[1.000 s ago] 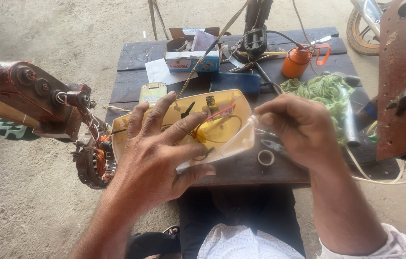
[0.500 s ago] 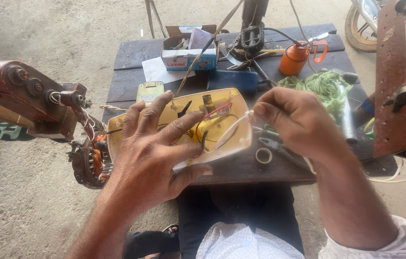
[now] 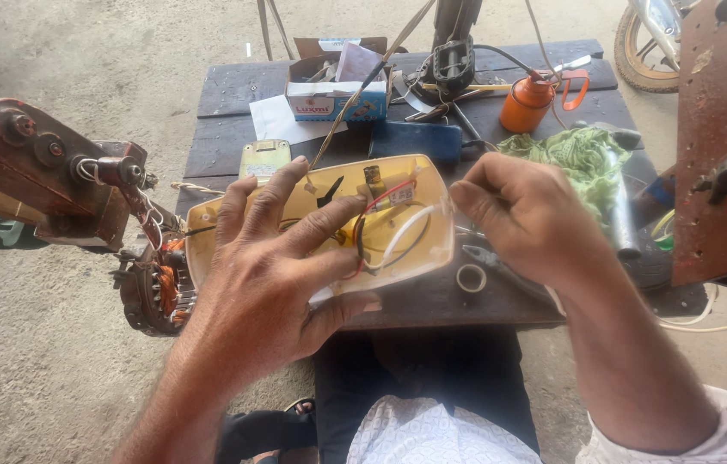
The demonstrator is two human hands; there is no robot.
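Our left hand (image 3: 273, 271) lay spread, fingers wide, flat over the near left part of the yellow case (image 3: 428, 219), pressing it down on the bench (image 3: 226, 129). Our right hand (image 3: 522, 215) was closed narrow, fingertips pinched on a white wire (image 3: 406, 230) at the case's right rim. Inside the case: red wire (image 3: 372, 206), black wire, a small brown part; their joins we could not tell. The case lay at the bench's near edge, above our lap. Just right of it: a tape ring (image 3: 471, 277) and pliers (image 3: 488, 258), partly under our right hand. Behind: green rag (image 3: 574, 155), orange oil can (image 3: 527, 103), blue box (image 3: 419, 137), carton (image 3: 329, 94), paper. Left of the bench: a rusty red machine arm (image 3: 28, 163), with a copper-wound stator (image 3: 153, 292) below it.
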